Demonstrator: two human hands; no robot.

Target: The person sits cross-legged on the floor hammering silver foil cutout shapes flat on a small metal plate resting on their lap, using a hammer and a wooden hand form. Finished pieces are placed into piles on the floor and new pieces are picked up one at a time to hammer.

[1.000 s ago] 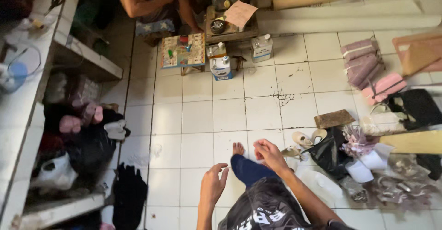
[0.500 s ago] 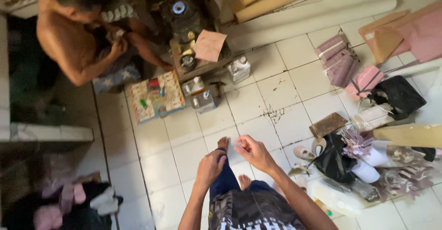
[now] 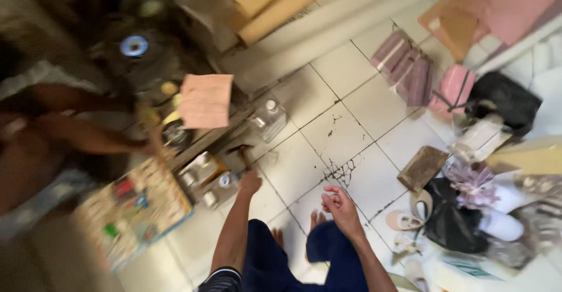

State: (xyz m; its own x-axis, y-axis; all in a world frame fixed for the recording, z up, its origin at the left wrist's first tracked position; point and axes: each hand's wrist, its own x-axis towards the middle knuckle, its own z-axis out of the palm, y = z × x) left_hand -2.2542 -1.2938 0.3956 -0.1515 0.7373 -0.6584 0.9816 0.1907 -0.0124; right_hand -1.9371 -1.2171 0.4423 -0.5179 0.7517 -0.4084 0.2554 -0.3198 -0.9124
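Left fingers: the left hand [image 3: 250, 182] is stretched forward and curled into a loose fist; motion blur hides whether something is inside, so one cannot tell if it grips anything.
Right fingers: the right hand [image 3: 341, 205] hangs over the knee, fingers half bent and slightly apart, holding nothing that can be seen.
Nearest thing: a small hammer [image 3: 240, 153] lies on the floor tiles [image 3: 345, 131], just beyond the left fist, between it and the low wooden board [image 3: 202, 143].
Direction: from the left fingers the hammer lies straight ahead and a little to the left; from the right hand it is further, ahead and clearly to the left.
Long axis: the handle seems to run roughly towards the person, the head at the far end; blur makes this uncertain.
Nearer hand: the left hand, almost touching the handle end.
Beside the hammer: small lidded jars [image 3: 211, 181] in an open box to its left, and a clear plastic bottle [image 3: 268, 119] to its right.
Further from the hammer: a pink paper sheet [image 3: 206, 100] above it; a printed colourful box [image 3: 137, 210] to the lower left; another person's arm [image 3: 88, 137] reaching from the left.
Far right of the hammer: pink folded wallets [image 3: 407, 67] and black bags [image 3: 451, 219].
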